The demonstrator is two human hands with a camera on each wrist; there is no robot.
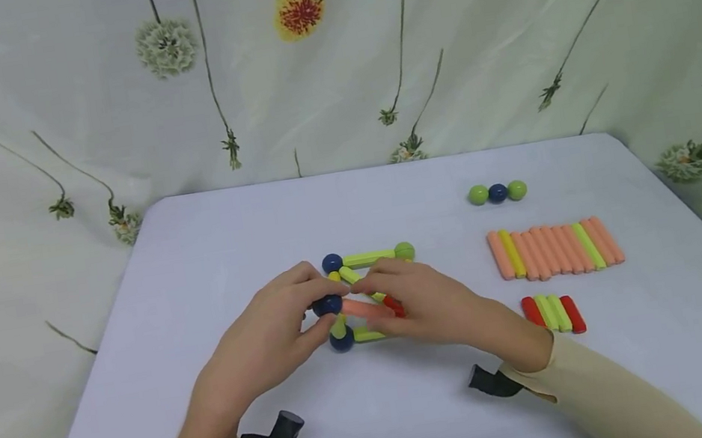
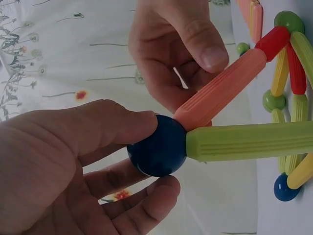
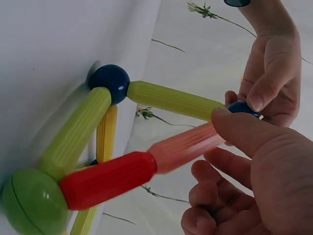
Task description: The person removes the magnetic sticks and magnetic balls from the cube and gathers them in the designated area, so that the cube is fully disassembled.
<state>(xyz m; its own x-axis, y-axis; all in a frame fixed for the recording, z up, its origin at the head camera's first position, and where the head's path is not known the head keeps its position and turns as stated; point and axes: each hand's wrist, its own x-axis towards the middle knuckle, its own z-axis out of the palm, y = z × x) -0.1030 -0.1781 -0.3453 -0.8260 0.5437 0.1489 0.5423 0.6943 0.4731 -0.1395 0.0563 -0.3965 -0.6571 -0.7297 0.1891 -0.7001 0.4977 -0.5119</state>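
Note:
Between its thumb and fingers my left hand [image 1: 265, 330] holds a dark blue ball [image 2: 159, 147], raised above the table. A salmon-pink rod [image 2: 222, 88] and a lime-green rod [image 2: 249, 139] meet at this ball. My right hand [image 1: 427, 298] pinches the pink rod close to the ball, its thumb lying along the rod's end. At its other end the pink rod meets a red rod [image 3: 110, 178], which slopes down to a green ball [image 3: 36, 200]. The lime rod runs down to another blue ball [image 3: 110, 83] at the frame's base. Lime and yellow rods form that base, partly hidden under my hands.
On the table's right lies a row of pink, yellow and lime rods [image 1: 553, 249]. Nearer me is a short group of red and lime rods [image 1: 552, 314]. Farther back sit two green balls and a blue ball [image 1: 498, 193]. A flowered cloth [image 1: 331, 86] hangs behind.

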